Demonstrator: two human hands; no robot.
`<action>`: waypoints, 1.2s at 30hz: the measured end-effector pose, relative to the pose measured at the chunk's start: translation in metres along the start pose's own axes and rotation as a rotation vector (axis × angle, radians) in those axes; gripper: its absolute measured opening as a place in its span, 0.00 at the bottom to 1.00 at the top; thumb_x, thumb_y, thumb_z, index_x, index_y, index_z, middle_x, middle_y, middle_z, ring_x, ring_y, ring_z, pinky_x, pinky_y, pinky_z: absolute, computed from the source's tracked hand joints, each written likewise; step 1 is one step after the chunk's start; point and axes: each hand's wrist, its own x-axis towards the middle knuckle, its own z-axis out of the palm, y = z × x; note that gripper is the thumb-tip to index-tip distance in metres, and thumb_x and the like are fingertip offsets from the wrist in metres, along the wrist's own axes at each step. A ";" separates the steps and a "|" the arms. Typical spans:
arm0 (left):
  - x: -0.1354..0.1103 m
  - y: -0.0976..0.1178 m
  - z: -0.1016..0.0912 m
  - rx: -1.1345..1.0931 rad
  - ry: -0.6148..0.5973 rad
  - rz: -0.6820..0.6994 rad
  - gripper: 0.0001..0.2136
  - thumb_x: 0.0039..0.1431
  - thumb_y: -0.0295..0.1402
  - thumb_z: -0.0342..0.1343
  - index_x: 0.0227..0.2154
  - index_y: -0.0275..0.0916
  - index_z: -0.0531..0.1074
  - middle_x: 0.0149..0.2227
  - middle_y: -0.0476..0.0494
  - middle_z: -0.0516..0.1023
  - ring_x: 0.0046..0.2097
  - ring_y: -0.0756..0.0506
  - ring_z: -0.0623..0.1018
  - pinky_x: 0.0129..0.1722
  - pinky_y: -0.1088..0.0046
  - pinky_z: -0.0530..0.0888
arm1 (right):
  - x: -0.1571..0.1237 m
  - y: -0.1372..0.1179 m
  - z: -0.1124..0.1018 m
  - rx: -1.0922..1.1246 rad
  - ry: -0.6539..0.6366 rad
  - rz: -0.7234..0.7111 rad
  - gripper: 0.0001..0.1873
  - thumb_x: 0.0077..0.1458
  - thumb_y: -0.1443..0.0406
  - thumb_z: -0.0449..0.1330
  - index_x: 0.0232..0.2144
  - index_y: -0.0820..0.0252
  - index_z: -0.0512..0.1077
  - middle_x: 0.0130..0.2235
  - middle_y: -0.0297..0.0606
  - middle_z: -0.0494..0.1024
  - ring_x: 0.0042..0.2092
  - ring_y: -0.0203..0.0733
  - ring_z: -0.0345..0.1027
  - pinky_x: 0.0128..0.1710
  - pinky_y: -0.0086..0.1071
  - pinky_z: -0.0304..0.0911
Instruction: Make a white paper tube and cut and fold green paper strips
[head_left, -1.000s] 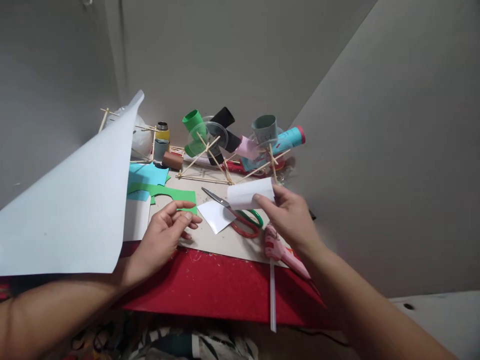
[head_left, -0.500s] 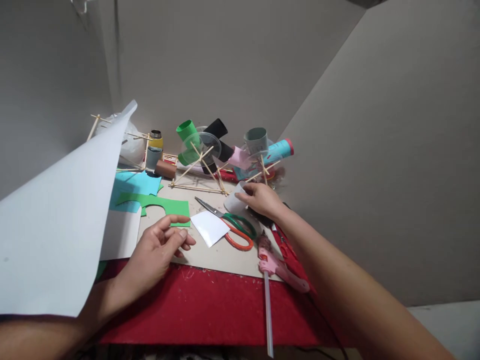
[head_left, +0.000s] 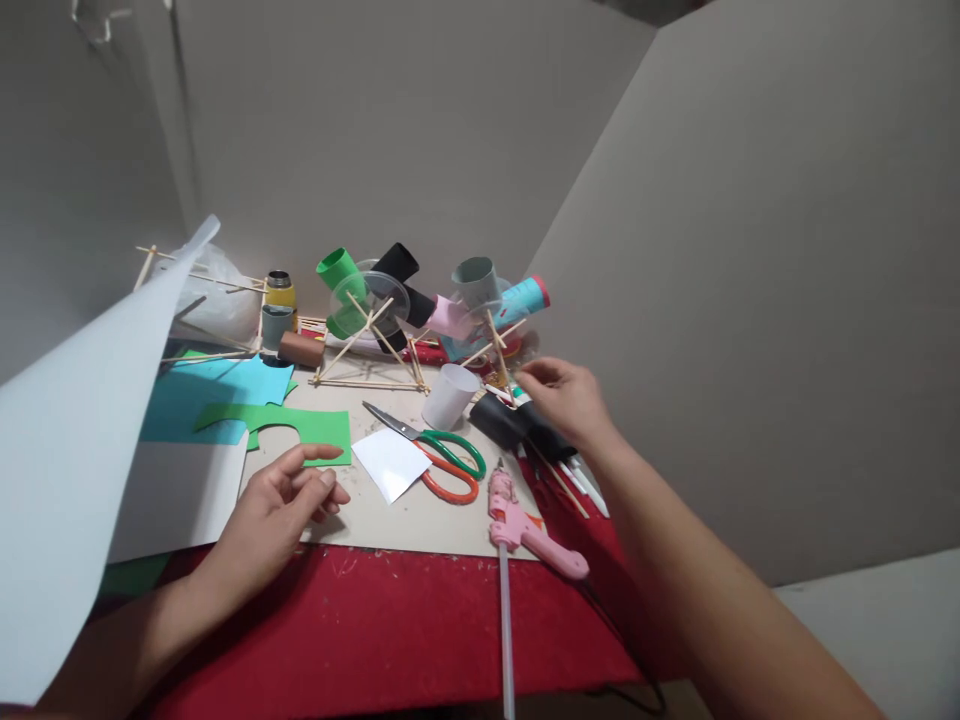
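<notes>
My left hand (head_left: 281,505) hovers low over the front of the work board, its index finger stretched out and nothing held. Beside its fingertips lie a cut green foam sheet (head_left: 326,430) and a small white paper piece (head_left: 390,462). My right hand (head_left: 566,400), fingers loosely bent and apart, is above black tubes (head_left: 499,420) at the right, with no object visible in it. A white paper tube (head_left: 450,397) stands upright on the board. Scissors with green and orange handles (head_left: 457,465) lie just in front of it, touching the white paper piece.
A pink glue gun (head_left: 525,530) with a long glue stick lies at the right front. Behind stands a stick-framed wheel (head_left: 371,305) bearing coloured tubes. A large white sheet (head_left: 82,450) rises at left, covering part of my left forearm. Blue foam (head_left: 217,400) lies behind it.
My right hand has let go of the white paper tube, which now stands upright, and has moved right over the black tubes. The view has shifted; my left hand keeps its pose.
</notes>
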 end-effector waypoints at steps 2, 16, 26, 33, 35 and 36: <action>0.002 -0.003 0.001 0.035 -0.006 -0.004 0.19 0.60 0.45 0.55 0.48 0.39 0.67 0.30 0.47 0.79 0.31 0.48 0.73 0.32 0.73 0.68 | -0.002 0.003 0.002 -0.078 -0.134 -0.005 0.14 0.52 0.59 0.59 0.38 0.60 0.77 0.38 0.43 0.82 0.37 0.47 0.75 0.36 0.36 0.66; 0.013 -0.017 -0.001 0.111 -0.051 -0.049 0.20 0.60 0.47 0.53 0.50 0.39 0.66 0.30 0.46 0.78 0.32 0.48 0.74 0.32 0.73 0.68 | 0.018 0.004 0.024 -0.357 -0.528 -0.156 0.09 0.47 0.69 0.64 0.33 0.55 0.79 0.42 0.44 0.79 0.43 0.52 0.72 0.37 0.36 0.63; 0.009 -0.010 0.002 0.124 -0.095 -0.042 0.19 0.59 0.46 0.54 0.47 0.39 0.68 0.27 0.47 0.77 0.29 0.47 0.74 0.29 0.73 0.67 | 0.007 0.010 -0.008 -0.035 -0.143 -0.109 0.08 0.55 0.62 0.56 0.31 0.58 0.73 0.38 0.40 0.78 0.42 0.45 0.71 0.43 0.35 0.64; 0.009 -0.012 0.003 0.131 -0.124 -0.048 0.20 0.59 0.47 0.54 0.48 0.39 0.66 0.28 0.47 0.77 0.28 0.48 0.73 0.30 0.73 0.67 | -0.015 0.019 0.005 0.077 -0.089 -0.067 0.08 0.51 0.61 0.58 0.28 0.58 0.74 0.33 0.40 0.78 0.38 0.46 0.71 0.40 0.37 0.64; 0.009 -0.012 0.003 0.138 -0.132 -0.044 0.20 0.59 0.46 0.53 0.48 0.39 0.66 0.27 0.48 0.77 0.29 0.48 0.73 0.31 0.73 0.67 | -0.016 0.019 0.008 0.091 -0.083 -0.060 0.08 0.51 0.60 0.58 0.28 0.57 0.74 0.34 0.40 0.78 0.37 0.45 0.71 0.39 0.37 0.64; 0.009 -0.012 0.003 0.143 -0.134 -0.039 0.19 0.59 0.46 0.53 0.48 0.39 0.66 0.27 0.48 0.77 0.29 0.48 0.73 0.31 0.73 0.67 | -0.016 0.019 0.010 0.097 -0.084 -0.061 0.08 0.51 0.60 0.58 0.27 0.57 0.74 0.34 0.40 0.78 0.37 0.45 0.71 0.39 0.37 0.64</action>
